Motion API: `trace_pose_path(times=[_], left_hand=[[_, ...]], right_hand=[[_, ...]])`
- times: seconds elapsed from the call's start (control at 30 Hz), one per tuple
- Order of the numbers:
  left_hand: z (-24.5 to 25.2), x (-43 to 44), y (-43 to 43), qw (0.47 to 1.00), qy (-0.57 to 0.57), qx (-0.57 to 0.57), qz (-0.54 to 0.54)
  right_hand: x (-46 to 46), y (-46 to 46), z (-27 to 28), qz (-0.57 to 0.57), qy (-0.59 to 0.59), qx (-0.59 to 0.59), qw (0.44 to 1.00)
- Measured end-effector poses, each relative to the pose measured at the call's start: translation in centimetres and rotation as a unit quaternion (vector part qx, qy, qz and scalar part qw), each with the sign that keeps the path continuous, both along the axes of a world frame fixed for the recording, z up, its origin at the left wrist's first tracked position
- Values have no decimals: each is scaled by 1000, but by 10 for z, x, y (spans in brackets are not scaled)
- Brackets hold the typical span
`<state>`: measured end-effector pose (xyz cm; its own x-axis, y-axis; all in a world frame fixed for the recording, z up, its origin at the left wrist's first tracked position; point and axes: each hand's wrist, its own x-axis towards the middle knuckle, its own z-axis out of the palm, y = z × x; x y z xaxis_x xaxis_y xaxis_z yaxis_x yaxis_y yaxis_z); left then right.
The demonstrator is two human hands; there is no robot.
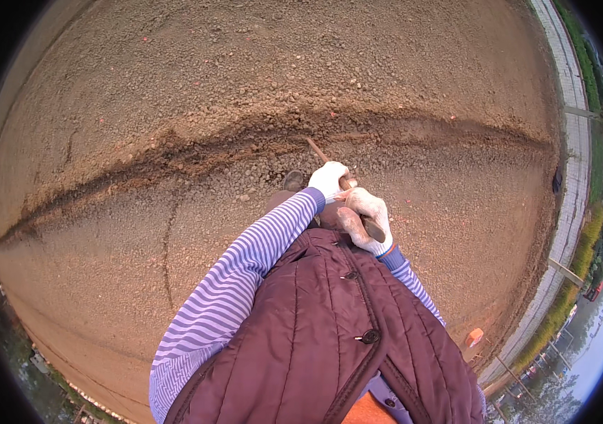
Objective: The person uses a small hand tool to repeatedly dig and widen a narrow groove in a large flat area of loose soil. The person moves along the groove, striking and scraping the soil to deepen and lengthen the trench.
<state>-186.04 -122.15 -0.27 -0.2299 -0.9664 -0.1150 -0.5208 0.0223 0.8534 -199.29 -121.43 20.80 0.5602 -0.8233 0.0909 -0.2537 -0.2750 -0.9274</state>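
Both my hands wear white work gloves and grip one wooden tool handle (318, 150) in front of my body. My left hand (329, 179) is wrapped around the shaft farther forward. Closer to my quilted vest, my right hand (369, 220) holds the handle near its rounded butt end. From there the shaft slants forward and down to a furrow (259, 140) in loose brown soil. The tool's head cannot be made out at the furrow. Just left of my left hand, the toe of a dark shoe (293, 180) shows on the clods.
Crumbly soil (217, 69) with scattered small pink bits spreads beyond the furrow. A pale paved strip (577, 153) with posts runs along the right. A dark item (557, 180) lies beside it, and an orange container (473, 337) stands at lower right.
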Motion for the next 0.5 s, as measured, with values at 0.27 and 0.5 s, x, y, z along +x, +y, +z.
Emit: trace_pose_path(times=[0.27, 0.5], left_hand=[[118, -51, -46, 1000, 6, -5, 28], [75, -56, -74, 995, 19, 95, -20]], right_hand=[[-38, -62, 115, -38, -107, 16, 993], [-32, -65, 55, -72, -7, 21, 997]])
